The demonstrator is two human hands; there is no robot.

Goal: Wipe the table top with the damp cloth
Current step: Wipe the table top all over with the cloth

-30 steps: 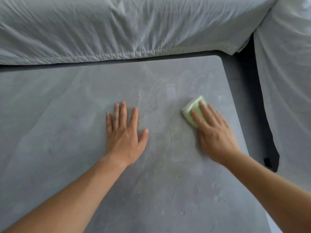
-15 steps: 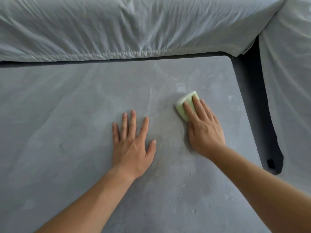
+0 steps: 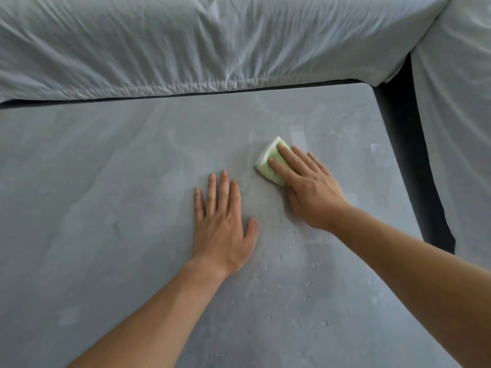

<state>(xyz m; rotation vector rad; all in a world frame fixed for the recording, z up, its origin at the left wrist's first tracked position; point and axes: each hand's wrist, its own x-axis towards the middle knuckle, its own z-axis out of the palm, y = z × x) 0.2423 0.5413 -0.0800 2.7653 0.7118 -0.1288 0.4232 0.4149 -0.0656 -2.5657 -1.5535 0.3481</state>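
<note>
A grey stone-look table top (image 3: 106, 208) fills most of the view. A folded pale green damp cloth (image 3: 268, 162) lies on it right of centre. My right hand (image 3: 305, 187) presses flat on the cloth, fingers stretched over it and covering its near half. My left hand (image 3: 223, 221) rests flat on the bare table just left of the cloth, fingers apart, holding nothing. Water droplets (image 3: 305, 282) speckle the surface near my right forearm.
A sofa under a white sheet (image 3: 212, 43) runs along the table's far edge, and another sheeted section (image 3: 457, 155) stands to the right. A dark gap (image 3: 403, 144) separates the table's right edge from it.
My right hand has slid the cloth leftward across the table, closer to my left hand. The left hand stays flat on the table.
</note>
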